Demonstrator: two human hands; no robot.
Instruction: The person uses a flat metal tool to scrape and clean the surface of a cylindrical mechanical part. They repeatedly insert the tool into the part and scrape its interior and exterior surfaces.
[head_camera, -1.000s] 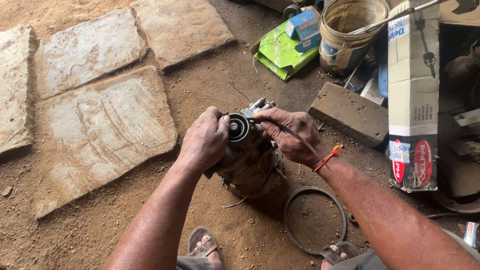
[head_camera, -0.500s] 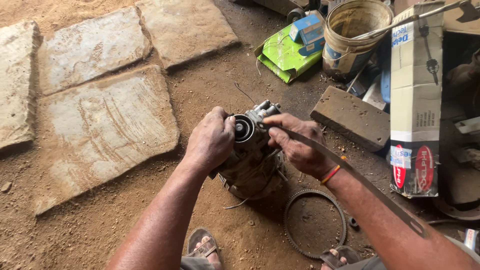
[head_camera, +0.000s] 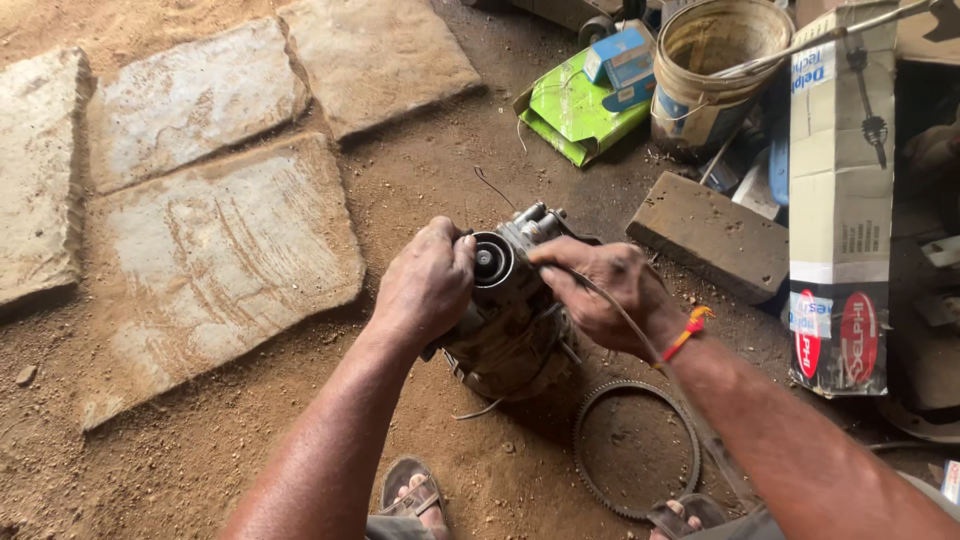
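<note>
Bare dirt floor (head_camera: 250, 440) here, reddish-brown and dusty, with a few flat stone slabs (head_camera: 215, 260) laid into it on the left side. In the middle, a greasy metal motor part (head_camera: 510, 320) stands on the dirt right in front of the person's sandaled feet. The left hand (head_camera: 428, 285) is wrapped around its left side near the round black pulley (head_camera: 492, 264) on top, and the right hand (head_camera: 600, 290), with a red-orange thread at the wrist, grips the right side while pinching a thin wire or rod that runs back along the forearm. A toothed metal ring (head_camera: 638, 448) lies flat on the ground just beside the part, lower right. Further back there's a brick-like block (head_camera: 710, 235), a crushed green carton (head_camera: 575, 110) with small blue boxes on it, a dirty bucket (head_camera: 715, 75) and a tall cardboard box (head_camera: 840, 200) leaning upright on the right edge.
</note>
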